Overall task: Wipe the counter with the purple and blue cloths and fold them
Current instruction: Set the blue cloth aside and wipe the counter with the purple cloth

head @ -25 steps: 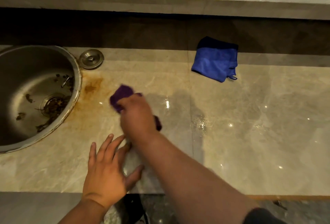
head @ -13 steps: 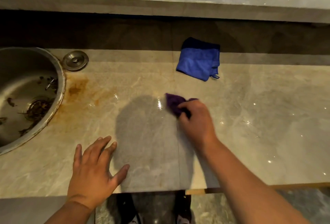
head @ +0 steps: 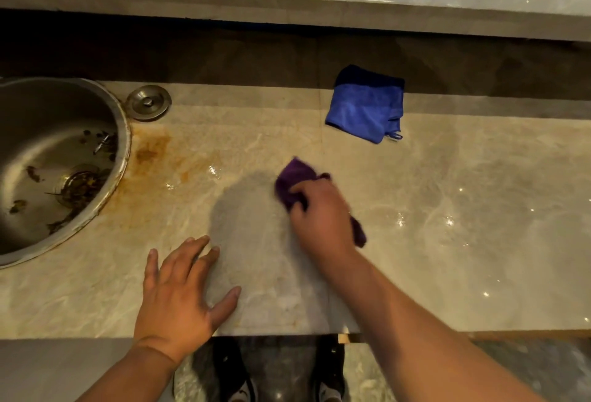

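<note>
So we're in the wiping part right now, first cloth only. My right hand (head: 321, 219) is bunched around the purple cloth (head: 295, 182), fingers clenched on it and pressing it down onto the counter (head: 463, 209) about mid-span; a purple corner pokes out ahead of the knuckles and another tail sticks out on the far side of the hand. It's a bit blurred, so I'd guess it's mid-stroke. My left hand (head: 179, 292) is flat on the counter near the front edge, fingers spread and holding nothing, just bracing. The blue cloth (head: 364, 107) sits loosely folded toward the back of the counter, well apart from both hands and untouched as far as I can tell. Over by the sink (head: 126, 145) there's a rusty orange stain (head: 150, 153) running along the rim and out onto the stone, with a metal drain plug (head: 147, 103) lying just behind it. My read: the next move should be dragging the purple cloth left into that stain with some real pressure, while steering clear of the sink rim. After that there's the blue cloth's pass, then folding both. So I'd call it early days, nothing properly folded yet.
</note>
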`<state>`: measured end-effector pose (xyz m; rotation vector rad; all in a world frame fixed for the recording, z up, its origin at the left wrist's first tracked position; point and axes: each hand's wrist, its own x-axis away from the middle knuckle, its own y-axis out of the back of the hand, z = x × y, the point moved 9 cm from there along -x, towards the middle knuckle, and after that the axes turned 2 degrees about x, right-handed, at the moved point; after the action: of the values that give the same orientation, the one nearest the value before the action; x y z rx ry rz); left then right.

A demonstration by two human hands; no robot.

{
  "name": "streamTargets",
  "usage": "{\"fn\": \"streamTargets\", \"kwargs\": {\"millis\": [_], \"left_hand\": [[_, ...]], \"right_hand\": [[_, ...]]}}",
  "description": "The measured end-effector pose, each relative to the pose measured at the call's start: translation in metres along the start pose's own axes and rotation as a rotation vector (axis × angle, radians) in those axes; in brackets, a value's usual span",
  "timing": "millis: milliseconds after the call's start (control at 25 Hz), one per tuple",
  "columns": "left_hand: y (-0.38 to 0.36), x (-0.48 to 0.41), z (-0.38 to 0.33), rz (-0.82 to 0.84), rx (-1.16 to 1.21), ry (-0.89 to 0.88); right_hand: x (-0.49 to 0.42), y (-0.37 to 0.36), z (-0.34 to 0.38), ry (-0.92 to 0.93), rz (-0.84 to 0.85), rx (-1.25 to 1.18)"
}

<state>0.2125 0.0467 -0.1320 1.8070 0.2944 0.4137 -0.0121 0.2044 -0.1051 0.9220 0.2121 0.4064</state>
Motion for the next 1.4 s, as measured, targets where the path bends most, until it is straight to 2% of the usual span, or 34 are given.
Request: {"fn": "streamTargets", "kwargs": {"millis": [120,200,240,320,400,480,520,600,680,800,920,1000,1040,1080,1160,1240,1320,1400], "left_hand": [[-0.001,0.000,0.000,0.008,0.005,-0.010],[-0.003,0.000,-0.001,0.022,0.002,-0.018],[-0.003,0.001,-0.001,0.024,-0.003,-0.019],[-0.002,0.001,0.000,0.017,-0.005,-0.018],[0.000,0.001,0.000,0.004,0.002,-0.019],[0.001,0.002,-0.001,-0.014,0.022,-0.027],[0.002,0.002,-0.002,-0.023,0.036,-0.032],[0.004,0.003,-0.003,-0.041,0.064,-0.039],[0.005,0.004,-0.002,-0.055,0.084,-0.044],[0.008,0.004,-0.002,-0.070,0.103,-0.049],[0.007,0.004,-0.002,-0.079,0.107,-0.058],[0.007,0.004,-0.002,-0.084,0.108,-0.067],[0.006,0.005,-0.001,-0.083,0.110,-0.068],[0.006,0.005,-0.001,-0.080,0.114,-0.070],[0.006,0.006,0.000,-0.077,0.120,-0.066],[0.006,0.005,0.000,-0.071,0.117,-0.059],[0.006,0.004,0.000,-0.066,0.120,-0.056],[0.005,0.004,0.000,-0.062,0.127,-0.059]], "right_hand": [[0.063,-0.039,0.067,0.240,0.283,-0.065],[0.097,-0.043,0.072,0.310,0.480,-0.104],[0.099,-0.033,0.063,0.290,0.495,-0.146],[0.078,0.009,0.030,0.156,0.325,-0.259],[0.042,0.069,-0.014,0.030,0.031,-0.279],[0.009,0.113,-0.055,-0.049,-0.140,-0.148],[-0.003,0.120,-0.075,-0.088,-0.155,-0.061],[-0.012,0.104,-0.102,-0.149,-0.090,0.055],[0.004,0.070,-0.088,-0.109,-0.035,0.065],[0.063,0.016,-0.010,0.132,0.131,-0.027],[0.141,-0.030,0.060,0.390,0.454,-0.029],[0.180,-0.044,0.077,0.536,0.651,-0.001],[0.189,-0.041,0.077,0.537,0.695,-0.058],[0.186,-0.032,0.071,0.420,0.708,-0.190],[0.165,-0.010,0.044,-0.009,0.670,-0.553],[0.130,0.017,0.016,-0.284,0.511,-0.791],[0.081,0.056,-0.007,-0.281,0.265,-0.748],[0.036,0.089,-0.025,-0.166,0.085,-0.454]]}}
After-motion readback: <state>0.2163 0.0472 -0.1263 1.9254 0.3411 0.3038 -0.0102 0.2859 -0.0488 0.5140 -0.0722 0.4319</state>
